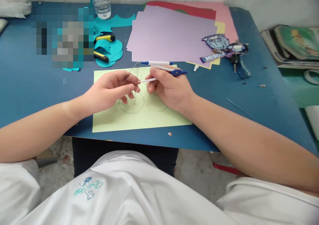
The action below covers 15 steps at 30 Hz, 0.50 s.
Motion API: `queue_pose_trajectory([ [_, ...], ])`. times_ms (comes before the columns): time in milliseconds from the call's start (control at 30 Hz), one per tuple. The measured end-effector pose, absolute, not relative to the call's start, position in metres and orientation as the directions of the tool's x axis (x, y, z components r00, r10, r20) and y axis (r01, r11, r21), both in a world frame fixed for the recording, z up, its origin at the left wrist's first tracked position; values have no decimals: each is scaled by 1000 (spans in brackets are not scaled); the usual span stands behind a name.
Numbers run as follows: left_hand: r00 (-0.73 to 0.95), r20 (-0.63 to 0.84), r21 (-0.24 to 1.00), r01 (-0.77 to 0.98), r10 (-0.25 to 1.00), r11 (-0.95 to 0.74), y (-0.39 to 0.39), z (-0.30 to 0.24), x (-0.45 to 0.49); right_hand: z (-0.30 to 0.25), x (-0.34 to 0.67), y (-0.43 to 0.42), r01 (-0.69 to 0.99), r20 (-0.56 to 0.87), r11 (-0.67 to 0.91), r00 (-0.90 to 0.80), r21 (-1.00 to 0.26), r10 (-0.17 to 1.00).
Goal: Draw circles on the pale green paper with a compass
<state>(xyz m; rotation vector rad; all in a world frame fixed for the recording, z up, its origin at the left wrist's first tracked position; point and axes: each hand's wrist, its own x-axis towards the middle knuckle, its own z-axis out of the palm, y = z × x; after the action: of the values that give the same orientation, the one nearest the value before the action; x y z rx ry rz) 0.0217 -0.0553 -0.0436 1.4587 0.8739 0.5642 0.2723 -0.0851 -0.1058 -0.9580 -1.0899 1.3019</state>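
Observation:
My right hand [174, 87] grips a white and blue drawing compass [178, 72], its legs spread and pointing left. The needle end reaches the fingertips of my left hand [108, 88]. Those fingers are closed around a clear plastic ruler [135, 98], held upright over the paper and partly hidden by the fingers. Under both hands lies a pale green sheet of paper [142, 122], with several pencilled circles drawn on it. My hands cover some of the circles.
Stacked coloured paper [171, 35] lies behind the green sheet, with a keychain [233, 50] on its right. Cut turquoise pieces [116, 49], yellow-black cutters [106, 38] and a water bottle [102, 5] stand at the back left. Books [296, 44] are at the right.

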Motion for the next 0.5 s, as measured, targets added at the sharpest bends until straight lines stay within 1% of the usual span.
queue_pose_trajectory([
  [167, 587, -147, 982, 186, 796, 44, -57, -40, 23, -107, 273, -85, -242, 65, 52, -45, -969, 997],
  [367, 586, -136, 979, 203, 799, 17, -58, -38, 22, -104, 270, -86, -274, 98, 82, -45, -958, 994],
  [500, 589, -134, 980, 196, 797, 20, -58, -38, 22, -103, 270, -86, -237, 76, 66, -32, -969, 997],
])
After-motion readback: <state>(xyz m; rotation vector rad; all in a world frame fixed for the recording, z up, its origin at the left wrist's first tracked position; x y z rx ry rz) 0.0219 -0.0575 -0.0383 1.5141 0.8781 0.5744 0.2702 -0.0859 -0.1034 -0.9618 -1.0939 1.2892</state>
